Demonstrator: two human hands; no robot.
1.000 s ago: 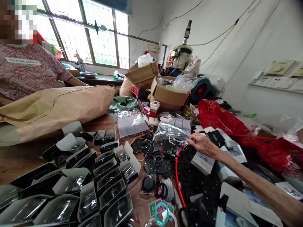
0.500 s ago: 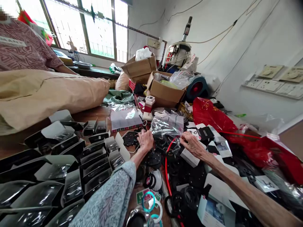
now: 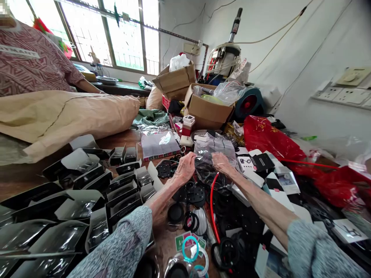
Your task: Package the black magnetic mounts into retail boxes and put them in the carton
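The plastic bag [image 3: 205,153] at centre looks clear and glossy, the paper sack [image 3: 89,116] at left matt and creased, the knitted sleeve [image 3: 126,237] at lower left rough.

Mid-frame, the right hand [image 3: 222,163] rests on a clear bag [image 3: 205,150], the left hand [image 3: 185,166] at its edge; boxes [image 3: 68,241] crowd lower left.

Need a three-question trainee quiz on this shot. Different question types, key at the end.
1. What shows between the left hand and the right hand?
a) a metal basin
b) a clear plastic bag
c) a green cloth
2. True or false: the turquoise ring lies nearer the camera than the brown paper sack.
3. Fill in: the tube curving down below the hands is coloured ____.

Key: 1 b; 2 true; 3 red.
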